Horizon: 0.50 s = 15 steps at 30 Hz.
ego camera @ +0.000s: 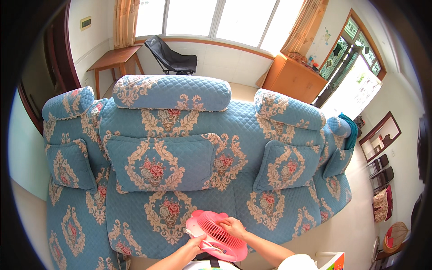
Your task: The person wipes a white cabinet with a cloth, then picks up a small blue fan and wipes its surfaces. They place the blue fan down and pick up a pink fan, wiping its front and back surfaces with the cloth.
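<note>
A pink plastic electric fan (219, 233) with a slatted grille and rounded ears is held low in front of me, over the edge of the blue quilted sofa seat (216, 206). My left hand (196, 243) grips its lower left rim, beside a looped white cord (214, 248). My right hand (232, 226) rests on the grille at the upper right with its fingers bent; whether it grips the slats cannot be told.
Floral cushions (162, 163) and bolsters (172, 92) line the sofa. Behind it stand a wooden table (113, 57), a black folding chair (175, 59) and a wooden cabinet (293, 77). A white-edged object with a colourful panel (334, 261) is at the lower right.
</note>
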Motion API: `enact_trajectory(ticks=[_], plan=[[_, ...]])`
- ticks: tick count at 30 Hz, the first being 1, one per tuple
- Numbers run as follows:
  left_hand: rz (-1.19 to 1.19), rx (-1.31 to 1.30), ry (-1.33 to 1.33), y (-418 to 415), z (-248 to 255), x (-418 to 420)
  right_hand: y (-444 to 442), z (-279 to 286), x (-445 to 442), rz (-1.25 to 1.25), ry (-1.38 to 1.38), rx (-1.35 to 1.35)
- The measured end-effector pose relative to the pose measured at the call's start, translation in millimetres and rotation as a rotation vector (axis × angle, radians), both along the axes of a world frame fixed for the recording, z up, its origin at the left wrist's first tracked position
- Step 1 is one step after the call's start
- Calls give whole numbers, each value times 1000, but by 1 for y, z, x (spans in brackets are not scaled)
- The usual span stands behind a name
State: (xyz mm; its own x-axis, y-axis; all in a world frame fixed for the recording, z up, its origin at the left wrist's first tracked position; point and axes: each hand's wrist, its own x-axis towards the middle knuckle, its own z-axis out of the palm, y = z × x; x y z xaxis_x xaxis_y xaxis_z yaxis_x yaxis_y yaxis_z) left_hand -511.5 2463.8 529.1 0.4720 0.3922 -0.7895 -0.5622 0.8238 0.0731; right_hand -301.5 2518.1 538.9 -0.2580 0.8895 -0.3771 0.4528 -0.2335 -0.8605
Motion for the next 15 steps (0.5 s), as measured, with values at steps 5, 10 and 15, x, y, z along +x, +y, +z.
enact_trajectory(ticks=[5,10,15], plan=[[-59,-89,55,18,-25,5,-16,76,-53,407,-416,385],[-69,-103,-67,43,-15,32,-14,75,-24,508,-614,559],[9,-247,7,63,-9,43,-45,69,89,375,-541,543]])
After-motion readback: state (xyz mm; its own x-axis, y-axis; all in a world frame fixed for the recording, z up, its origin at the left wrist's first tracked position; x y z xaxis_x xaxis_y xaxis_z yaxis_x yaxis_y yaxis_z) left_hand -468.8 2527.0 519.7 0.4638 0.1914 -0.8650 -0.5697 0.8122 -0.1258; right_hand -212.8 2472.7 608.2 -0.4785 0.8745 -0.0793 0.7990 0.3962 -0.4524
